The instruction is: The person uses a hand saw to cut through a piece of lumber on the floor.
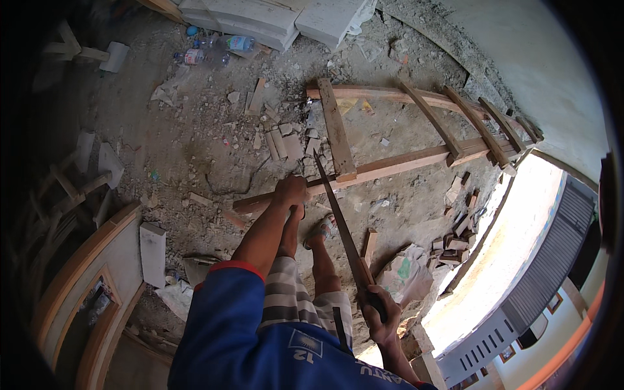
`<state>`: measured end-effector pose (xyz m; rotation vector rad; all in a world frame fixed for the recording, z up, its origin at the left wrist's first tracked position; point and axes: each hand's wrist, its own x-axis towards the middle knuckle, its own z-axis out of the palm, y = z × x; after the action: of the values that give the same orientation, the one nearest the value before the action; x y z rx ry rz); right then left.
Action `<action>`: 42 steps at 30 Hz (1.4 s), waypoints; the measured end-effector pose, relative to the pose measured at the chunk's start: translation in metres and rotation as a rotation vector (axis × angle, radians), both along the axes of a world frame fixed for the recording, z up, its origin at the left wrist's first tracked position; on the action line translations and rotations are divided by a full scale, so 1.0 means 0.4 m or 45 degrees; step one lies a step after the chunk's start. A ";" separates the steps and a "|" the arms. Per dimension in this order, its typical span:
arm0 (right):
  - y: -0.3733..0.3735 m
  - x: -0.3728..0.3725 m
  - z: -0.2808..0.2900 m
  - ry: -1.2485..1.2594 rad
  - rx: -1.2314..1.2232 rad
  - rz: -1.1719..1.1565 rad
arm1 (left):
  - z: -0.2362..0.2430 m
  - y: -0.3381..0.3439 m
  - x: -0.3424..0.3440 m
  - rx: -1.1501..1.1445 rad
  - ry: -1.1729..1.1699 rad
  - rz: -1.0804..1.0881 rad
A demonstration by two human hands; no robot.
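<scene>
A wooden ladder lies across the rubble, two long rails joined by several rungs. My left hand is closed round its nearer rail, a little in from the rail's left end. In my right hand is the dark handle of a handsaw. The long blade points away from me and crosses over the nearer rail, between my left hand and the first rung. Whether the teeth touch the wood I cannot tell.
Broken tile and wood pieces litter the dirt floor. Plastic bottles lie near pale blocks at the back. A pale sack and stacked bricks stand right, by a bright doorway. A framed wooden panel is at left.
</scene>
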<state>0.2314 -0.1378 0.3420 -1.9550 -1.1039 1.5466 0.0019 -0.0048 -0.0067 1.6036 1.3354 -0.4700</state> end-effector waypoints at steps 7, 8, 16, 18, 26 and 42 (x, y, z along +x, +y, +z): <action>0.288 -0.068 -0.309 0.082 -0.024 -0.064 | 0.021 0.009 0.018 0.032 0.014 -0.015; 0.291 -0.060 -0.313 0.159 -0.147 -0.118 | 0.030 0.010 0.023 -0.002 0.027 -0.014; 0.000 0.046 -0.012 0.043 0.085 -0.043 | 0.031 0.011 -0.001 0.084 -0.022 -0.002; 0.030 0.066 -0.032 0.097 -0.040 -0.013 | 0.043 0.021 0.018 -0.022 0.038 -0.035; 0.265 -0.080 -0.310 -0.002 -0.070 0.084 | 0.017 -0.038 0.017 0.084 -0.014 -0.008; 0.248 -0.079 -0.336 0.042 -0.074 -0.065 | 0.022 -0.053 0.005 -0.013 -0.015 -0.048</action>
<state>0.1996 -0.0384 0.2076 -1.9722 -0.9989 1.5951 0.0037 -0.0262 0.0021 1.6229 1.2940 -0.4889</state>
